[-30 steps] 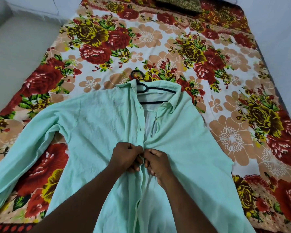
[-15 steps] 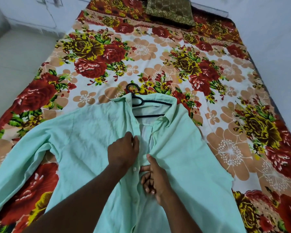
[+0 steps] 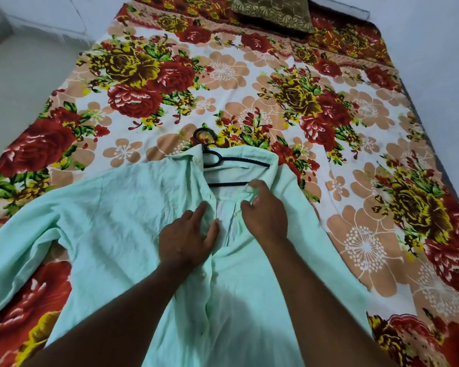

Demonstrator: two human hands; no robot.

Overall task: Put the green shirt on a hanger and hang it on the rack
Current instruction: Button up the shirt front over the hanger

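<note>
Pressing the green shirt [image 3: 117, 221], left hand [image 3: 188, 239] lies wide; right hand [image 3: 265, 218] grip blurred, cannot tell.

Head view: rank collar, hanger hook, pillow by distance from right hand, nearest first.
1. Collar: by the fingertips of the right hand.
2. Hanger hook: beyond the collar, to the left.
3. Pillow: far end, top of view.

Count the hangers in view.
1. The black hanger lies inside the green shirt at the collar, hook out on the floral bedsheet; others could be hidden under fabric.
</note>
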